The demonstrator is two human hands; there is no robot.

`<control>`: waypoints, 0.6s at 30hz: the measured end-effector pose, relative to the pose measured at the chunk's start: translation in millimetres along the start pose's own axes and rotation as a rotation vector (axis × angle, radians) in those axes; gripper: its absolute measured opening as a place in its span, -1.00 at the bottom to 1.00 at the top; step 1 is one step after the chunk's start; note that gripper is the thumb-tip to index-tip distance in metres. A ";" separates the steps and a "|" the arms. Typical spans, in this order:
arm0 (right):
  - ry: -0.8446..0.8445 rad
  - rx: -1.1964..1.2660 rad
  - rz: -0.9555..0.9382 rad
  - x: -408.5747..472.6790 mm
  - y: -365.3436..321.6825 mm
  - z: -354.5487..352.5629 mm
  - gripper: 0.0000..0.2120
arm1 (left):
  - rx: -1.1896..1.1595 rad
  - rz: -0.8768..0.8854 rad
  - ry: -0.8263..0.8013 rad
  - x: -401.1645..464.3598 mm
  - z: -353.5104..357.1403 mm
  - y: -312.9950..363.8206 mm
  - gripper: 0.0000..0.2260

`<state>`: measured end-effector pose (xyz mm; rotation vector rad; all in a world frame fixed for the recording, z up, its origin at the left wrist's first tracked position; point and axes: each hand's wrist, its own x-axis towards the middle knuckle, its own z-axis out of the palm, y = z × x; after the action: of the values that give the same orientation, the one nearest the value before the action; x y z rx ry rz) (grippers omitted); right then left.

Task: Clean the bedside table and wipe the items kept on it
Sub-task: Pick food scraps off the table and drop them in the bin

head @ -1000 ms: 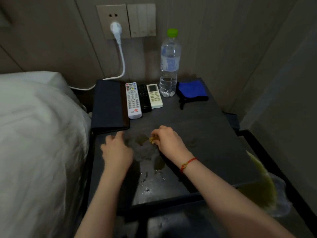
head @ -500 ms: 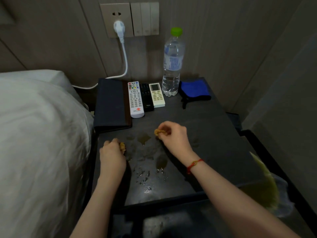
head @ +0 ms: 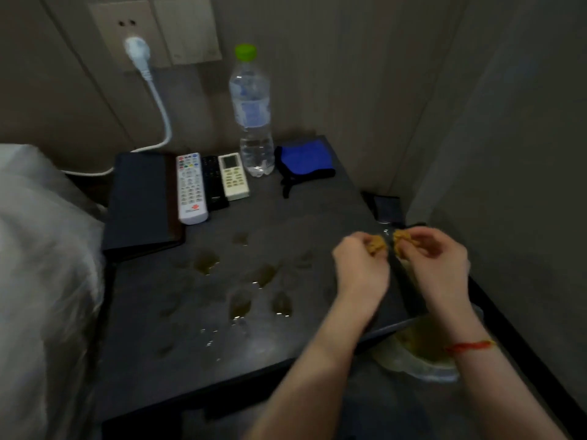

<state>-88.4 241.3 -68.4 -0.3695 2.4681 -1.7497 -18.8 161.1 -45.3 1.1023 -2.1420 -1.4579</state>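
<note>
From the head camera, the left hand [head: 360, 269] pinches a crumbly brown scrap [head: 377, 245] in curled fingertips, and the right hand [head: 440, 260], with a red string at its wrist, grips a second brown scrap [head: 402, 238] the same way. Both are held at the right edge of the bedside table [head: 317, 214], the right one just past it, above a bag-lined bin [head: 413, 360] that shows below the table's corner; the likely reason for holding them there is to let the scraps fall into it. The dark tabletop carries several yellowish wet patches [head: 206, 263] and scattered droplets toward its front, so wiping appears not yet begun. A folded blue cloth [head: 305, 160] lies at the back right, apart from the spills, probably kept dry for that step. Along the back, clear of the mess, stand a water bottle [head: 254, 122], a cream remote [head: 233, 176], a black remote [head: 213, 182] and a white remote [head: 190, 188] side by side, and a dark folder [head: 139, 198] at the left beside the white bedding [head: 38, 265]. A white plug [head: 136, 50] sits in the wall socket above.
</note>
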 end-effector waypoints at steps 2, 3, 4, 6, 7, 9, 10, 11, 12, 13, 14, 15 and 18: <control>0.064 -0.086 0.066 5.9 23.3 -29.4 -0.87 | 0.070 0.022 -0.088 -5.1 47.1 15.4 -0.79; 0.084 -0.113 0.112 8.5 35.6 -42.2 -0.88 | 0.118 0.025 -0.131 -6.5 69.5 19.8 -0.79; 0.094 -0.132 0.168 10.8 47.7 -53.1 -0.89 | 0.173 0.028 -0.176 -7.6 90.8 21.8 -0.80; 0.095 -0.161 0.285 15.5 73.5 -69.5 -0.91 | 0.303 0.031 -0.257 -9.9 129.1 20.1 -0.80; 0.079 -0.164 0.342 17.2 87.6 -74.8 -0.91 | 0.338 0.015 -0.293 -11.8 144.2 17.1 -0.79; 0.013 -0.164 0.444 19.1 116.1 -81.1 -0.91 | 0.366 -0.047 -0.363 -15.6 172.3 5.2 -0.77; -0.026 -0.163 0.491 19.0 128.0 -81.9 -0.90 | 0.368 -0.090 -0.382 -16.2 182.5 -3.8 -0.77; -0.052 -0.166 0.538 19.3 141.0 -81.4 -0.89 | 0.335 -0.157 -0.392 -15.0 190.7 -13.8 -0.76; -0.071 -0.179 0.589 19.8 152.6 -79.7 -0.88 | 0.287 -0.256 -0.408 -12.5 197.1 -23.3 -0.74; -0.086 -0.203 0.635 20.7 164.8 -76.8 -0.87 | 0.233 -0.347 -0.420 -9.4 203.4 -34.2 -0.73; -0.111 -0.218 0.678 21.0 173.2 -73.2 -0.87 | 0.185 -0.435 -0.443 -6.6 208.2 -43.3 -0.71; -0.131 -0.209 0.714 21.9 182.6 -68.7 -0.87 | 0.135 -0.508 -0.478 -3.5 213.7 -51.6 -0.69; -0.166 -0.066 0.843 22.8 197.2 -57.5 -0.81 | -0.049 -0.715 -0.573 0.4 225.1 -69.7 -0.63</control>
<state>-150.9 350.0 -232.7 0.4500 2.0815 -1.2146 -133.7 292.7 -203.3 1.7041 -2.1204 -2.3645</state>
